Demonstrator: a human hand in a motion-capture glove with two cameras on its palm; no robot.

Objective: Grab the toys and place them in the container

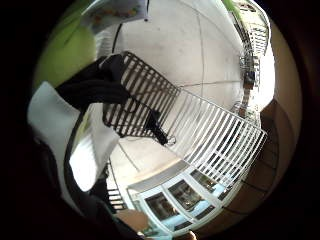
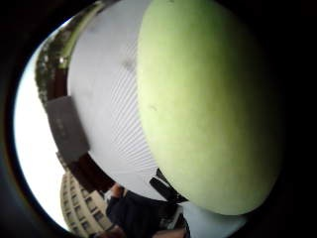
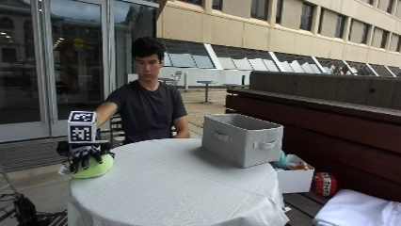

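A round yellow-green plush toy [image 3: 94,167] lies at the edge of the round table [image 3: 181,188], on the side away from the grey fabric container [image 3: 241,139]. My gloved right hand [image 3: 84,157] sits on top of the toy with its fingers curled over it. In the thumb side palm view the toy [image 2: 208,104] fills most of the picture, right against the palm, with the white tablecloth [image 2: 106,99] beside it. A sliver of the toy [image 1: 65,52] shows next to the glove [image 1: 95,90] in the little finger side palm view.
The grey container stands toward the far side of the table, an arm's length from the toy. A white box [image 3: 293,176] with more toys and a red ball [image 3: 323,183] sit on the wooden bench [image 3: 325,117] beside the table. The person's bare hand is not visible.
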